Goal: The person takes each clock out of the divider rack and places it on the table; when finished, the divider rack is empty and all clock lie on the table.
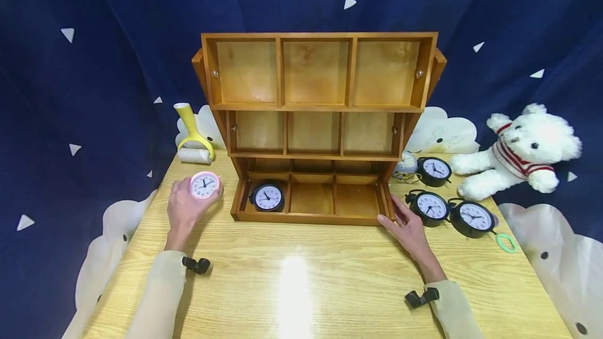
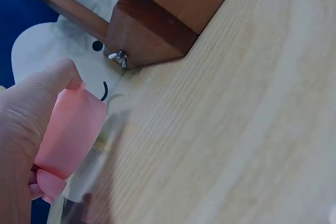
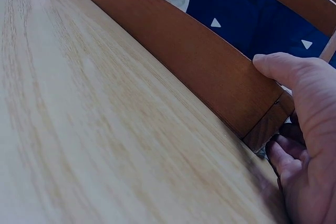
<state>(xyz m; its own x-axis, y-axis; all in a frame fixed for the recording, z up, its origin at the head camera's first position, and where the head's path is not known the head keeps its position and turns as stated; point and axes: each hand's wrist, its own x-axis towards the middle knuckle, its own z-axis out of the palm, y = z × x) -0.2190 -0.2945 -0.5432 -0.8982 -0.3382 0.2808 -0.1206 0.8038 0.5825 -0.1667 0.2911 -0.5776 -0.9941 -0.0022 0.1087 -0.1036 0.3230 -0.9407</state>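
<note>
My left hand [image 1: 181,211] grips a small pink alarm clock [image 1: 204,185] by its rim, raised to the left of the tiered wooden organizer [image 1: 308,217]. The clock's pink side [image 2: 71,132] shows in the left wrist view, with my thumb over it. At the organizer's lower right front corner, my right hand [image 1: 410,232] holds on. In the right wrist view its thumb touches the front board [image 3: 173,45] and the other fingers curl at the side. A black alarm clock [image 1: 267,198] stands in the bottom tier's left compartment.
Several black alarm clocks, such as one beside my right hand [image 1: 431,208], stand to the right. A light green ring [image 1: 506,243] and white teddy bear [image 1: 527,150] are farther right. A yellow-handled lint roller [image 1: 194,155] stands behind my left hand. A blue curtain [image 1: 94,93] hangs behind.
</note>
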